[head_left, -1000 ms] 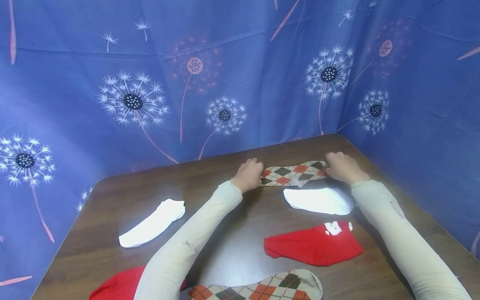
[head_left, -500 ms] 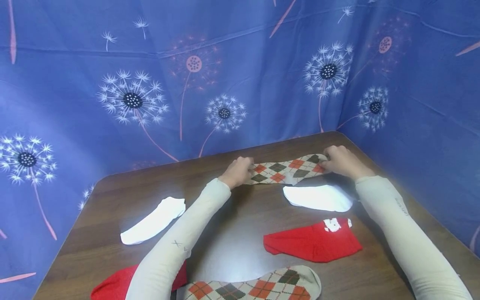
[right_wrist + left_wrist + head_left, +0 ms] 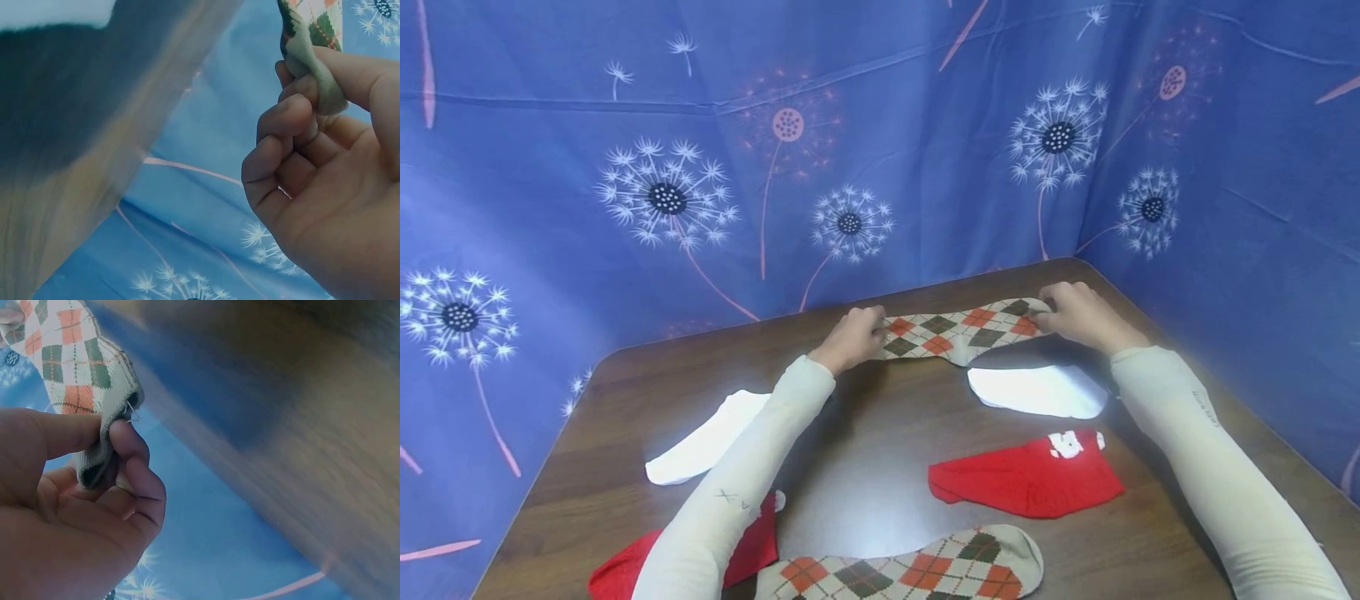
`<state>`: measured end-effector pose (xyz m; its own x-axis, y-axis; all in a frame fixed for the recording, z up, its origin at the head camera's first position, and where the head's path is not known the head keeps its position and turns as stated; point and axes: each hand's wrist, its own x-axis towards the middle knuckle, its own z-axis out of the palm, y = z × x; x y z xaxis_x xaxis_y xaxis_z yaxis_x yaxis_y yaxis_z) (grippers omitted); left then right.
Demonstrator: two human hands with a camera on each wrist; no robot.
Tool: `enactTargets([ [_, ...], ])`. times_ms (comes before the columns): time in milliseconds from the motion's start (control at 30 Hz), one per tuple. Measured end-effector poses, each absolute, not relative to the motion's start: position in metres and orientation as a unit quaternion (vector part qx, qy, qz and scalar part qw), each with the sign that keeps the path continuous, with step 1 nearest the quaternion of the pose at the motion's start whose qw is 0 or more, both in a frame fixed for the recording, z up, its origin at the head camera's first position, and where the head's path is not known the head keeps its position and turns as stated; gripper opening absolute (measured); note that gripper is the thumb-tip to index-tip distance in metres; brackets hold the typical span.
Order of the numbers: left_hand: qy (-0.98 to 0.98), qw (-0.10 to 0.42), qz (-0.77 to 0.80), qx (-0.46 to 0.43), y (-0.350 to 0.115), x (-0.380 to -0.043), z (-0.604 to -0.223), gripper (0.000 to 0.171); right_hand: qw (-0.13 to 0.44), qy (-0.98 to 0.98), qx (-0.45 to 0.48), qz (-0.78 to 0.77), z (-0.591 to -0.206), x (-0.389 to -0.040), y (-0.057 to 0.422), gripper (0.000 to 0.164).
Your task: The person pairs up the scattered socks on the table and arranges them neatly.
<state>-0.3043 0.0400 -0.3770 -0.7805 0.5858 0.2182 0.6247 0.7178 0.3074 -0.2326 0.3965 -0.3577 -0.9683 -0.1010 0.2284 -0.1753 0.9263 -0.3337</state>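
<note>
An argyle sock (image 3: 955, 331) in cream, orange and dark green is stretched sideways between both hands near the table's far edge. My left hand (image 3: 853, 337) pinches its cuff end; in the left wrist view the thumb and fingers of the left hand (image 3: 94, 487) close on the open cuff (image 3: 112, 419). At the other end, my right hand (image 3: 1086, 315) pinches the plain toe, and in the right wrist view the right hand (image 3: 325, 144) holds the cream tip (image 3: 328, 87) between thumb and fingers. A white sock (image 3: 1037, 392) lies just below the stretched one.
On the brown table (image 3: 865, 467) lie a red sock (image 3: 1026, 475) with a white patch, a second argyle sock (image 3: 910, 575) at the front, a white sock (image 3: 700, 442) and another red sock (image 3: 752, 542) partly under the left forearm. A blue dandelion-print cloth (image 3: 880, 150) hangs behind.
Both hands keep hold of the argyle sock. The left hand has moved to the left and slightly up, drawing the sock leftward and showing more of it. The other socks stay put.
</note>
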Motion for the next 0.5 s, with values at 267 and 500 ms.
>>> enactTargets([
  [267, -0.920, 0.050, -0.208, -0.327, 0.021, -0.299, -0.363, 0.009, 0.153, -0.970, 0.088, 0.168, -0.352, -0.229, 0.386, 0.019],
  [500, -0.916, 0.034, -0.213, -0.337, 0.006, -0.292, -0.359, 0.011, 0.148, -0.968, 0.102, 0.176, -0.348, -0.227, 0.377, 0.017],
])
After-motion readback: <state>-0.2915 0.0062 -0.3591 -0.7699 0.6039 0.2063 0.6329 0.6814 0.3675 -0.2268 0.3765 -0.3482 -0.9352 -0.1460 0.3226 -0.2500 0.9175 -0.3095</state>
